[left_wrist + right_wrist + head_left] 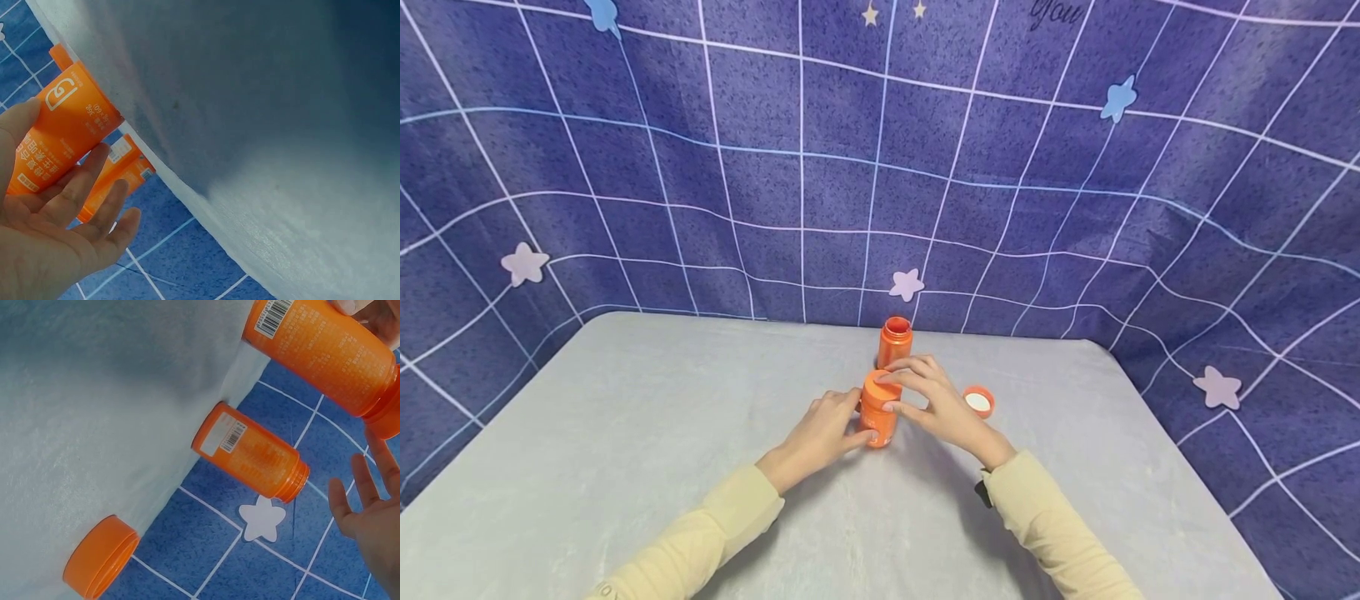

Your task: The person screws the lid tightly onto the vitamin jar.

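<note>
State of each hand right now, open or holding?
Left hand: holding the capped bottle.
Right hand: at its cap; can't tell if gripping.

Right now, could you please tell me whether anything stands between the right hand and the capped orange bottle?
Nothing visible does: the right hand is at the lid of the capped bottle. The open bottle stands behind, and the loose cap lies to the right.

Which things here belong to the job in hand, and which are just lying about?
In the job:
capped orange bottle
left hand, gripping it
right hand, at its lid

Lying about, though possibly related:
uncapped orange bottle, standing behind
loose cap, upturned
</note>
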{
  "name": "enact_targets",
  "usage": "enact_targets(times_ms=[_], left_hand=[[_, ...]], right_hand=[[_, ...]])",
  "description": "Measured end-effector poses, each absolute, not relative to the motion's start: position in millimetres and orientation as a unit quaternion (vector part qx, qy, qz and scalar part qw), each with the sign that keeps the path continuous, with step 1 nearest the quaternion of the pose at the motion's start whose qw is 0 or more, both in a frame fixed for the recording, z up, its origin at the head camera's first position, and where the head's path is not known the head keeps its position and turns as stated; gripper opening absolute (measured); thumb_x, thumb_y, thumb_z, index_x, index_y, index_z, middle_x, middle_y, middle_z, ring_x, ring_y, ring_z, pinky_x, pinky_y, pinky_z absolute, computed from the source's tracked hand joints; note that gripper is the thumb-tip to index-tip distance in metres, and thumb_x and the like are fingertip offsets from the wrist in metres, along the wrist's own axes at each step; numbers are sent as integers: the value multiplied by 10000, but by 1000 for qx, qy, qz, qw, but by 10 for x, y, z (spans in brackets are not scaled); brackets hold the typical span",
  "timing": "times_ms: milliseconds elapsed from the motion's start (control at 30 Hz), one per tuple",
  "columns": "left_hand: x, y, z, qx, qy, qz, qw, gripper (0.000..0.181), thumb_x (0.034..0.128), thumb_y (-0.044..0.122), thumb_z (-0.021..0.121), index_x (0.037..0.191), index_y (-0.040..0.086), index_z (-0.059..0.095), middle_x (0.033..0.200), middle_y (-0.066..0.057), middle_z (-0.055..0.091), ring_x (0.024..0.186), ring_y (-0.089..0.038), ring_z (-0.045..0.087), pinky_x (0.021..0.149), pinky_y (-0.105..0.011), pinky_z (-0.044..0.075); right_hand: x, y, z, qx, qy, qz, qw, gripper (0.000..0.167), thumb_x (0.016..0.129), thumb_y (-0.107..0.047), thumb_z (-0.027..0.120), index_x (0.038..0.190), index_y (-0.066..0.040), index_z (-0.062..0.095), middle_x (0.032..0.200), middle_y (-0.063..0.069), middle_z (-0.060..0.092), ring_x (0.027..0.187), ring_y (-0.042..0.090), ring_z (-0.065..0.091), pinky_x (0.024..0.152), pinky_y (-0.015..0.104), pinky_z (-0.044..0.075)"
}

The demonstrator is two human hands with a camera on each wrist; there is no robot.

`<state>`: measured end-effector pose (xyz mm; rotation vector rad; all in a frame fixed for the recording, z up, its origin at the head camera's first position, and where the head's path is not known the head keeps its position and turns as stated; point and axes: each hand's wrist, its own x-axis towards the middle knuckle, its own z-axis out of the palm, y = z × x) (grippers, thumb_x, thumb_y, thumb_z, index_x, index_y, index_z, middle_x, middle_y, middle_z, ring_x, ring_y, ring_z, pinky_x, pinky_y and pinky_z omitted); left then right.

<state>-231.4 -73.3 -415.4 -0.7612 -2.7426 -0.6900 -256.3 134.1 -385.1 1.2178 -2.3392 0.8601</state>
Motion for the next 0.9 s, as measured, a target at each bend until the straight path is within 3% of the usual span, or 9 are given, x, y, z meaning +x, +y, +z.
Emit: enact_targets(times_ms=[900], left_hand=[[-2315,-729,-4149,-261,-930,-233,111,459,753,329,729,1064,43,552,913,-75,667,878,-267,586,803,-441,447]], right_hand=[[-2563,1325,-3873,424,-828,311,193,357,807,-264,687,1149,-183,627,1181,6,556,1099,197,445,941,396,360]])
